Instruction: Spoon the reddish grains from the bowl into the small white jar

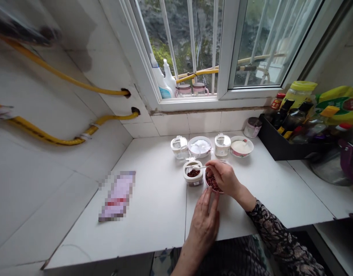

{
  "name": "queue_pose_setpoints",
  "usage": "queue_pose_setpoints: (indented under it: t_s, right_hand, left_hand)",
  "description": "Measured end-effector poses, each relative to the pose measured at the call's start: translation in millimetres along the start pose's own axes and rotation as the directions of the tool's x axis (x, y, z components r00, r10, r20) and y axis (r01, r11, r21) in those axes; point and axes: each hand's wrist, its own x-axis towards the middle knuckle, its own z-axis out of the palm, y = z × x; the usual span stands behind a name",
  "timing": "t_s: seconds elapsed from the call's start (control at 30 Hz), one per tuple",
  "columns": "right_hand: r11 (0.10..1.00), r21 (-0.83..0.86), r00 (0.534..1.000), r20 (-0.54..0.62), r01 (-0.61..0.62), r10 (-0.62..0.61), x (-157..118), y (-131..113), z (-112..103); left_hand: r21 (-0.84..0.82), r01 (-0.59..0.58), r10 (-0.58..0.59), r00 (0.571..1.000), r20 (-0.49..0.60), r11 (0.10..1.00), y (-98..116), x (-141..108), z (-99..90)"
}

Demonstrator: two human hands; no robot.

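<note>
My right hand is closed around the handle of a small white spoon. The spoon's head is over the mouth of a small seasoning jar, whose clear lid stands up. Dark red-brown grains, like peppercorns, lie inside this jar. Below my right hand is a bowl of similar grains, partly covered by that hand. My left hand has its fingers stretched out, the tips at the bowl's near edge. Behind these stand two more lidded jars, one on the left and one on the right.
A bowl of white powder and a bowl of pale grains stand at the back. A black box of bottles is on the right, near a metal pot. A blurred purple packet lies on the white counter's left.
</note>
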Motion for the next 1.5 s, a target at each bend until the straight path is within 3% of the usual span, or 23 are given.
queue_pose_setpoints:
  t_s: [0.1,0.27,0.4,0.53,0.63,0.87,1.07,1.33,1.43,1.5]
  right_hand:
    - [0.992,-0.067,0.994,0.016,0.109,-0.108,-2,0,-4]
    - [0.992,0.002,0.989,-0.082,-0.127,0.127,2,10,-27]
    - [0.974,-0.083,0.977,-0.032,-0.211,0.209,3,23,-35]
    - [0.958,-0.139,0.964,0.051,-0.252,0.261,0,26,-27]
    - [0.942,-0.054,0.939,0.077,-0.332,0.336,-2,24,-21]
    - [0.844,0.198,0.862,0.01,-0.499,0.508,0,27,-27]
    - [0.769,0.342,0.821,0.019,-0.541,0.57,1,32,-29]
    - [0.728,0.418,0.803,0.006,-0.543,0.596,5,30,-28]
    - [0.73,0.476,0.822,-0.026,-0.489,0.568,9,22,-22]
    - [0.779,0.467,0.863,-0.063,-0.418,0.501,10,15,-15]
  left_hand:
    - [0.002,-0.005,0.005,1.0,-0.007,1.0,0,0,0.3]
    - [0.011,-0.006,0.006,1.0,0.014,1.0,0,0,-0.6]
    - [0.006,0.006,-0.006,1.0,0.026,1.0,0,0,-1.9]
    - [0.004,0.007,-0.007,0.999,0.032,1.0,0,0,-3.0]
    - [-0.002,0.007,-0.007,0.999,0.038,1.0,0,0,-3.3]
    - [0.013,0.006,-0.006,1.0,0.03,1.0,-1,-1,-1.9]
    - [0.012,0.003,-0.004,0.999,0.039,1.0,-1,-1,-1.4]
    - [0.016,0.002,-0.003,1.0,0.026,1.0,0,-1,-0.4]
    - [0.011,0.005,-0.005,1.0,0.021,1.0,0,-1,1.4]
    - [0.0,0.015,-0.015,1.0,-0.005,1.0,0,-2,2.6]
